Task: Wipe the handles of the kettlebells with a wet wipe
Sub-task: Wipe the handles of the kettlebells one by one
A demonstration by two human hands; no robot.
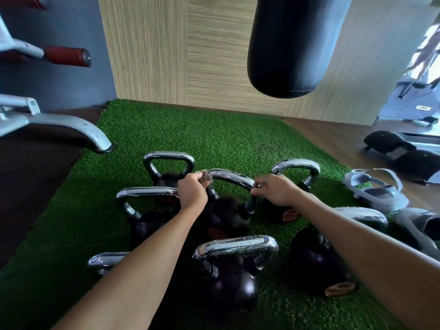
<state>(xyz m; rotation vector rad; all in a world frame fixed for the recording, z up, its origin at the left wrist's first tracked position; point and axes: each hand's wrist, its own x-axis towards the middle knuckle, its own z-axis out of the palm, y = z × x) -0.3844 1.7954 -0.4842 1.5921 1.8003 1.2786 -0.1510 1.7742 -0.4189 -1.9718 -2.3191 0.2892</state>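
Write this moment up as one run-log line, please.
left hand: presses wipe on centre kettlebell handle | right hand: grips that handle's right end | stage: wiping

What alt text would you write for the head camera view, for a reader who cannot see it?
Two bare hands hold the chrome handle of a black kettlebell on green turf: the left hand wraps a wet wipe around its left end, the right hand grips its right end. Other kettlebells stand around it.

Punching bag (pixel 292 44): black, hung before the wall.
Turf (pixel 202 134): green, reached the wall.
Wall (pixel 166 51): pale wood-grain panels.
Machine frame (pixel 71 127): grey metal, at the left, below a red grip (pixel 66 57).
Sandals (pixel 373 189): grey, at the turf's right edge.
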